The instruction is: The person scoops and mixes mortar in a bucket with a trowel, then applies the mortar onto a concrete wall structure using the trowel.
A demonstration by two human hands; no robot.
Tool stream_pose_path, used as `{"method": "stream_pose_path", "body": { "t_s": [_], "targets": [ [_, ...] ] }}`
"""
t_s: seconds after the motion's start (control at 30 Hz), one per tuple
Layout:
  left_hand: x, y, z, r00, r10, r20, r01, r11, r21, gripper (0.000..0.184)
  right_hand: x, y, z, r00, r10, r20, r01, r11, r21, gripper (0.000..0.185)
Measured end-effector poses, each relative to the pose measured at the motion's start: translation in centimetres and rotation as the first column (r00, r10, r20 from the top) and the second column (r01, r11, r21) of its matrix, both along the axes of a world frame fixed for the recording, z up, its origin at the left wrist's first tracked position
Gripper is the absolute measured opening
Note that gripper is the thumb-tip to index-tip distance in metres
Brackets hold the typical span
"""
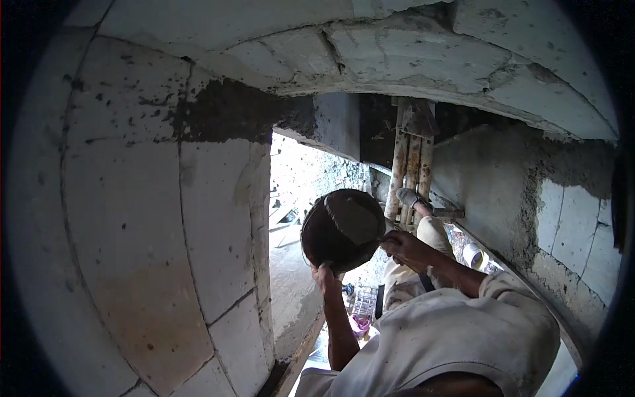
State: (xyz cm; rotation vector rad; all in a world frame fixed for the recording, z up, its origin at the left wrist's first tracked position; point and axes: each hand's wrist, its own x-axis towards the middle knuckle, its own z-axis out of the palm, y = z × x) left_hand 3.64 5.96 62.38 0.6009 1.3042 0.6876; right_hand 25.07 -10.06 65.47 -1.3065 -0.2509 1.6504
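Observation:
A dark round bowl (317,228) is tilted in front of my body, with wet grey mortar (357,218) on one side of its inside. My left hand (324,278) is closed on the bowl's lower left rim and supports it. At the right edge of the bowl, my right hand (405,250) is closed, its fingers against or just over the rim. Whatever it grips there is too dark and small to make out.
A block wall (132,218) rises close on the left, its upper part smeared with dark mortar. A cracked block arch (397,56) hangs low overhead. Bamboo poles (411,165) stand ahead, near my shoe (407,196). A pale bucket (472,254) sits below at right.

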Motion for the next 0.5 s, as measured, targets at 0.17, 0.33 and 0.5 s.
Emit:
{"method": "stream_pose_path", "body": {
  "t_s": [0.17,0.33,0.5],
  "targets": [
    [-1.8,0.1,-3.9,0.972,0.057,-0.228,-0.070,0.997,-0.046,0.040,3.1,-0.4,-1.3,0.836,-0.544,0.074,0.536,0.837,0.107,0.025],
    [-5.4,-1.4,-7.4,0.968,0.103,-0.231,-0.113,0.993,-0.031,0.043,5.8,4.4,-8.4,0.258,-0.552,0.793,0.710,0.665,0.231,0.027],
    [-6.9,-3.9,-6.1,0.908,0.123,-0.401,-0.158,0.986,-0.056,0.041,-0.5,25.5,-17.3,0.457,-0.530,0.714,0.734,0.679,0.034,0.018]
  ]
}}
